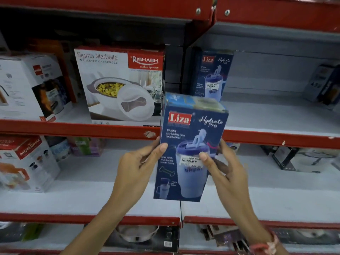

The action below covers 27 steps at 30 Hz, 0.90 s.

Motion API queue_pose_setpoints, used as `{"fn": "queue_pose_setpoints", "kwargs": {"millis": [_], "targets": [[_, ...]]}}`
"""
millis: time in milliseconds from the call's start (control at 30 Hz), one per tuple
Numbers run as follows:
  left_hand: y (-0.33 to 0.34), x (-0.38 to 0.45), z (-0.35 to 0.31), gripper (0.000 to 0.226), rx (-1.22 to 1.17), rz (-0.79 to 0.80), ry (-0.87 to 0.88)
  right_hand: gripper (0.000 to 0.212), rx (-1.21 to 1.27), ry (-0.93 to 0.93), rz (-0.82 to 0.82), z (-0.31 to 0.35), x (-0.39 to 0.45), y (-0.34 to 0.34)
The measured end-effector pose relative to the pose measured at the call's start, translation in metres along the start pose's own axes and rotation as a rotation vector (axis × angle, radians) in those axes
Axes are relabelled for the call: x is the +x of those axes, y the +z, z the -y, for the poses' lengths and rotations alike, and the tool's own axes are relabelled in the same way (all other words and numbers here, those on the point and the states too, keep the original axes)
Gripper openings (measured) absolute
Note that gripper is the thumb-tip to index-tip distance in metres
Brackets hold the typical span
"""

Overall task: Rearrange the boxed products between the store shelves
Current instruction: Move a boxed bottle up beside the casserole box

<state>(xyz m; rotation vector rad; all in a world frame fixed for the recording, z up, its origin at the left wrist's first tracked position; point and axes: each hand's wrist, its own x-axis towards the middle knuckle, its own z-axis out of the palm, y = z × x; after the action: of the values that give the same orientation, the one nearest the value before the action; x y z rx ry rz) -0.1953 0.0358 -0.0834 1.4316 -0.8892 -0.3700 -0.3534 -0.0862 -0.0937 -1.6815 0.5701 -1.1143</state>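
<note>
I hold a tall blue Liza Hydrate Pro box [185,131] upright in front of the shelves, in the air, touching no shelf. My left hand [136,166] grips its left edge with the thumb on the front face. My right hand [222,166] grips its right edge, thumb on the price sticker. The box's top reaches the level of the upper shelf [276,118]. A second identical Liza box [211,74] stands on that upper shelf, just behind and above the held one.
A Rishabh casserole box [121,83] and a white appliance box [33,87] stand left on the upper shelf. A Murlidhar box [25,162] sits left on the middle shelf [92,190]. Dark boxes [323,85] stand far right. Red shelf edges [73,128] run across. Cookware lies below.
</note>
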Motion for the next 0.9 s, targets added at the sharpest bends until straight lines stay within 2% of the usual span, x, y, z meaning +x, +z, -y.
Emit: {"fn": "queue_pose_setpoints", "kwargs": {"millis": [200,333,500,633,900], "targets": [[0.011,0.024,-0.035,0.043,-0.060,-0.027,0.113,0.060,-0.065,-0.134,-0.053,0.042,0.030,-0.013],[0.012,0.024,-0.043,0.043,-0.059,-0.030,0.149,0.067,-0.094,-0.152,-0.068,0.047,0.031,-0.019],[0.016,0.027,-0.043,0.043,-0.080,-0.015,0.148,0.063,-0.103,-0.149,-0.068,0.044,0.034,-0.020],[0.025,0.038,-0.048,0.034,-0.123,0.046,0.156,0.056,-0.051,-0.173,-0.076,0.048,0.047,-0.025],[0.063,0.114,-0.051,0.042,-0.127,0.148,0.212,0.059,-0.055,-0.210,-0.156,0.033,0.117,-0.046]]}}
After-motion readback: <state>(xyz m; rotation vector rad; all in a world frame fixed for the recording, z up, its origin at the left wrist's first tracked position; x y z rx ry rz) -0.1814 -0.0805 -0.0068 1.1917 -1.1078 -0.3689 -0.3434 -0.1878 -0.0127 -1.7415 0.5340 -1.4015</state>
